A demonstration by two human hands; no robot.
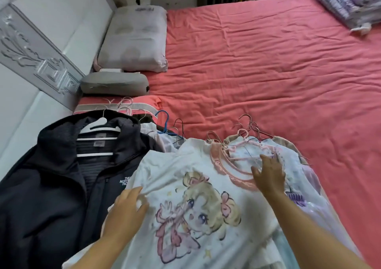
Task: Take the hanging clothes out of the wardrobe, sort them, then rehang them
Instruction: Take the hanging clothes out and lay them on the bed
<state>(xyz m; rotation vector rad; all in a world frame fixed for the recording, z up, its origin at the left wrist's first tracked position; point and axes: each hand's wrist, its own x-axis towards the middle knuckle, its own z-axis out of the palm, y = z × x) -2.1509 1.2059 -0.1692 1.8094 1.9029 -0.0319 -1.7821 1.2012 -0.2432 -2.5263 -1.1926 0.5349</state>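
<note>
A white T-shirt (185, 186) with a cartoon girl print and a pink collar lies on top of a pile of clothes on the bed. My left hand (127, 209) rests on its left shoulder area, fingers slightly curled on the cloth. My right hand (268, 174) lies with spread fingers on the collar, over a pink hanger (233, 155) and thin wire hangers. To the left lies a dark hooded jacket (51, 182) on a white hanger (97, 124). More light garments (296, 165) lie under the shirt at the right, with their hooks pointing away from me.
The bed has a wrinkled coral-red sheet (268, 73). A white pillow (136, 40) and a grey pillow (115, 83) lie at the head end by the white headboard. A folded striped quilt (348, 2) sits at the far right corner. A blue hanger (165, 122) pokes out between the piles.
</note>
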